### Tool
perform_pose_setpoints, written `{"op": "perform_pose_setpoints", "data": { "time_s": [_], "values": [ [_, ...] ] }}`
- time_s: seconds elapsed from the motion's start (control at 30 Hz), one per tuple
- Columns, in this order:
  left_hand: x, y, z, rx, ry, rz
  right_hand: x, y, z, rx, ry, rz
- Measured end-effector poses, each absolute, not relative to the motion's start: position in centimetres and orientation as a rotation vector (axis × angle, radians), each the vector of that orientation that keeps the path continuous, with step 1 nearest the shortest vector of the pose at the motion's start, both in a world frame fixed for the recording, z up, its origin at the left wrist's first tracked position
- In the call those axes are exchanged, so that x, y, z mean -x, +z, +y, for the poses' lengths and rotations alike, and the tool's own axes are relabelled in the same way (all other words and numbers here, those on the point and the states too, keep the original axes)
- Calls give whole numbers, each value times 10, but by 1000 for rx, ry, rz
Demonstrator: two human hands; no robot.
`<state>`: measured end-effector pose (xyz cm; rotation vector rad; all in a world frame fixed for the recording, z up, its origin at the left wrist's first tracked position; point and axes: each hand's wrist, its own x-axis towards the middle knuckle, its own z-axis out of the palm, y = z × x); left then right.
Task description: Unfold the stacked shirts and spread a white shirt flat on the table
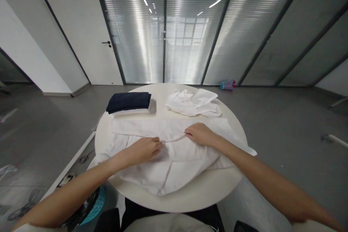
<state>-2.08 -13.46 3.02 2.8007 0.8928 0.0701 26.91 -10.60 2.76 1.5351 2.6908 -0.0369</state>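
A white garment [174, 168] lies spread across the round table, its far part folded over in a wide band toward me. My right hand [200, 133] pinches the edge of that band near its middle. Just left of it, my left hand [146, 148] rests low over the cloth with the fingers loosely bent and apart; a shadow falls beneath it. Nothing shows between the left fingers. One corner of the garment sticks out past the table's right edge, and its near part comes to a point toward me.
On the round white table [174, 203], a dark navy folded cloth [129, 101] lies on a white one at back left. A crumpled white cloth [193, 102] sits at back right. Below left stands a blue basket [95, 206]. A blue-and-pink object [227, 85] lies by the glass wall.
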Motion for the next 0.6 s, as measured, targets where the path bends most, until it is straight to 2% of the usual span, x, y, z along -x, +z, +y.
{"op": "perform_pose_setpoints", "data": {
  "time_s": [0.1, 0.2, 0.47, 0.53, 0.6],
  "values": [
    [17, 9, -128, -2914, 89, 923, -262, 46, -89, -1857, 88, 2602],
    [12, 1, -127, -2980, 180, 941, -258, 62, -69, -2147, 33, 2662],
    [-4, -3, -114, -3144, 116, 939, -243, 45, -84, -1454, -314, 2913],
    [-5, 1, -113, -3110, 339, 1069, -240, 42, -96, -1357, -436, 2879],
    [-7, 8, -114, -3062, 672, 1105, -242, 44, -101, -1493, -471, 2875]
  ]
}}
